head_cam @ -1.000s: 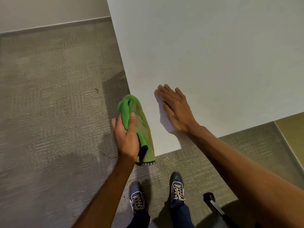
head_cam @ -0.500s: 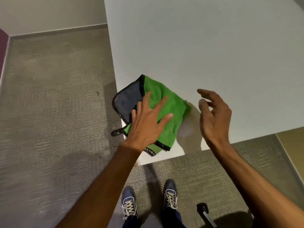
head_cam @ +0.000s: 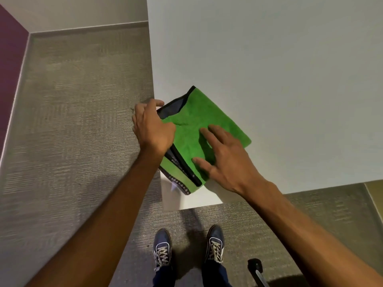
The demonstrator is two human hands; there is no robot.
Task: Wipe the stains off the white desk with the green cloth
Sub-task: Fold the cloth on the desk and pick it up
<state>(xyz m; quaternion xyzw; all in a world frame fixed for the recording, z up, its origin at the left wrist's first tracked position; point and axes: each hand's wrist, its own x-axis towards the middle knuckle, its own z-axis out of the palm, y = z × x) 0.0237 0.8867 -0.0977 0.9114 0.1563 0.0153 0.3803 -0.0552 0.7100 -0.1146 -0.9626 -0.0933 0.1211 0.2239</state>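
Observation:
The green cloth (head_cam: 205, 119), black-edged with a grey underside, lies folded on the near left corner of the white desk (head_cam: 279, 79). My left hand (head_cam: 152, 126) grips the cloth's left edge at the desk's side, fingers curled around the folded layers. My right hand (head_cam: 226, 158) rests flat on the cloth's near right part, fingers spread. No stains show on the visible desk surface.
Grey carpet (head_cam: 78, 121) covers the floor left of and in front of the desk. My two dark blue shoes (head_cam: 188, 247) stand just below the desk corner. A black object (head_cam: 257, 268) sits on the floor at the bottom right. A purple wall (head_cam: 10, 69) is at far left.
The cloth went from dangling in my left hand beside the desk to lying folded on the corner. My left hand moved to its left edge; my right hand came down flat onto it.

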